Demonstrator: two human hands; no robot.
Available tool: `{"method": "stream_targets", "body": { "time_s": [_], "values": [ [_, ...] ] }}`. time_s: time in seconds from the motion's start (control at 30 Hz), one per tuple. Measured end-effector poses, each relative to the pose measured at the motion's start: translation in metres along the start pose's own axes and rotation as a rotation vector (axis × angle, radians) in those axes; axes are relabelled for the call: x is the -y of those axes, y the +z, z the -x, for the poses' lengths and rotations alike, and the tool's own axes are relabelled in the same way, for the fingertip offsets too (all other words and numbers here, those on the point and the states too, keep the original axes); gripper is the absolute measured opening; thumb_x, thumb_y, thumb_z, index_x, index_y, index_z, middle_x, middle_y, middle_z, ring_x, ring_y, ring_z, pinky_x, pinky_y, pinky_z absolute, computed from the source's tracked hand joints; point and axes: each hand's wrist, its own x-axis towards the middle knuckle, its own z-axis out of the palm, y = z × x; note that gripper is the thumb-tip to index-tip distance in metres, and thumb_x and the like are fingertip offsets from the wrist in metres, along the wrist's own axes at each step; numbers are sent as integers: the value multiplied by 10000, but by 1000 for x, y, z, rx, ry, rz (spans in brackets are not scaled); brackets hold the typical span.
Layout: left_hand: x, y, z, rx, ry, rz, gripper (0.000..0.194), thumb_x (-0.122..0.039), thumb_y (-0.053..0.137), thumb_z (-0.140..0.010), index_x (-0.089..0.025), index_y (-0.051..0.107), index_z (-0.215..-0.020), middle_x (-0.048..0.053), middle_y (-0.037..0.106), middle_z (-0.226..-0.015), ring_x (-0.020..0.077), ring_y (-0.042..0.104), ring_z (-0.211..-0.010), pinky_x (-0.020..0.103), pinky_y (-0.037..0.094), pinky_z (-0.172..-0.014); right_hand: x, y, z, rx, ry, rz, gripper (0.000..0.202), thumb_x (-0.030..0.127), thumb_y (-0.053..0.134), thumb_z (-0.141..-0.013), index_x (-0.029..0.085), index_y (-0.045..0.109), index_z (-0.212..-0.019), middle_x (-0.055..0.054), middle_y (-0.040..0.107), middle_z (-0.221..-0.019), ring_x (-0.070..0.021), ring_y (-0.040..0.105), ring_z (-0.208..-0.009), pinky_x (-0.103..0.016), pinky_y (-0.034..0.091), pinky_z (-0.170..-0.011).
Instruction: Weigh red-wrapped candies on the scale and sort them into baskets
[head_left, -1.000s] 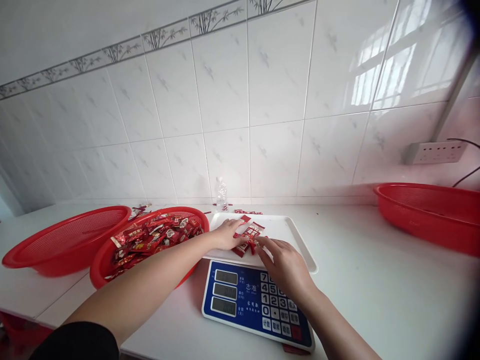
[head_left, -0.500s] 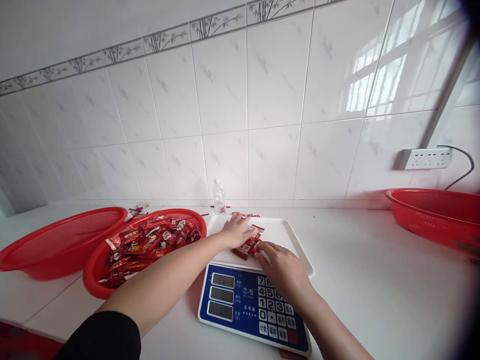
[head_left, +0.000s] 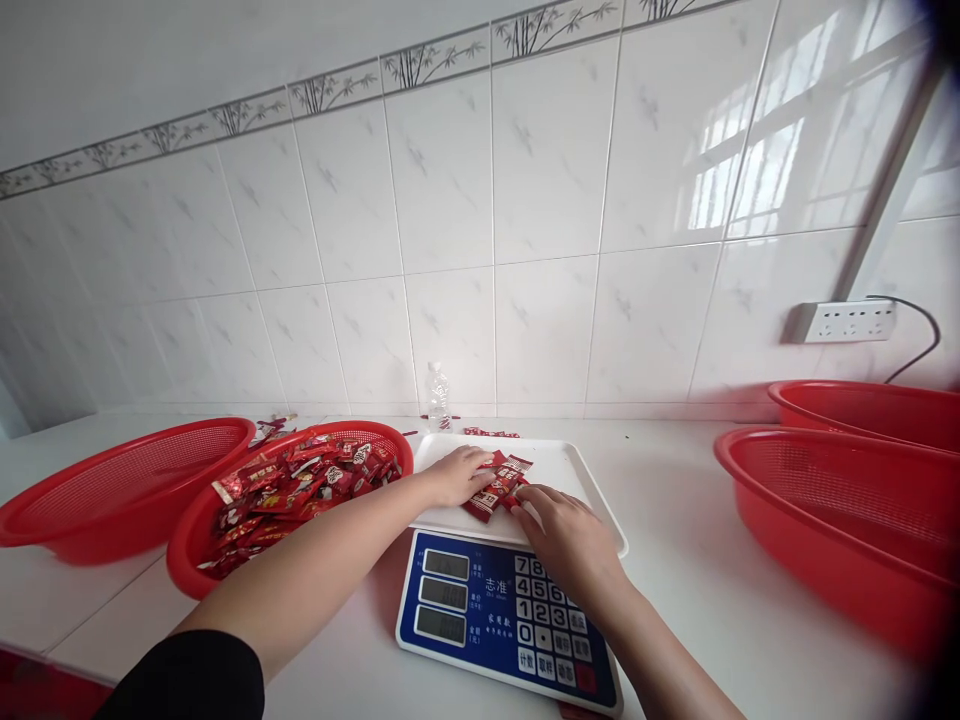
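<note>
Several small red snack packets [head_left: 496, 488] lie in a small pile on the white tray [head_left: 581, 478] of a blue-and-white scale [head_left: 491, 600]. From the left, my left hand [head_left: 457, 475] rests against the pile, fingers stretched out and thumb apart. My right hand [head_left: 566, 525] comes in from the right, its fingers bent over the near right packets; the fingertips are partly hidden. That forearm covers part of the keypad. Left of the scale, a red basket [head_left: 405, 445] holds many similar packets, partly behind my left forearm.
Another red basket [head_left: 150, 490] stands far left. Two more, a front one [head_left: 832, 540] and one behind it [head_left: 795, 400], are on the right. A clear bottle [head_left: 438, 393] stands by the tiled wall, near loose packets [head_left: 491, 433]. A power strip [head_left: 847, 322] hangs at right.
A second red basket has come into place at the right front, where part of a blurred hand showed before. My left hand has drawn back slightly left, uncovering more of the packets.
</note>
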Motion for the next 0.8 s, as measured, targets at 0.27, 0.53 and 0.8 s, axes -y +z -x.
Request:
{"method": "stream_targets", "body": {
  "time_s": [0.27, 0.53, 0.8],
  "values": [
    [-4, 2, 5, 105, -114, 16, 720, -632, 306, -871, -185, 280, -1436, 121, 189, -1539, 314, 96, -1415, 495, 100, -1124, 1, -1, 0, 4, -6, -4, 225, 265, 442, -916, 229, 652, -990, -47, 703, -1041, -215, 655, -919, -298, 458, -752],
    [13, -54, 20, -80, -235, 108, 564, -523, 224, -922, -201, 342, -1370, 88, 321, -1497, 208, 296, -1365, 343, 260, -1094, -1, -1, 0, -14, -14, 16, 255, 290, 424, -919, 234, 646, -1032, -53, 700, -1066, -220, 662, -904, -305, 475, -737],
    [64, -98, 108, 264, -600, 77, 212, -323, 513, -737, -162, 632, -807, 72, 701, -783, 205, 668, -737, 294, 524, -661, -2, 2, 1, -15, -19, -4, 273, 310, 427, -908, 232, 641, -1058, -59, 699, -1074, -233, 665, -908, -319, 490, -730]
  ]
}}
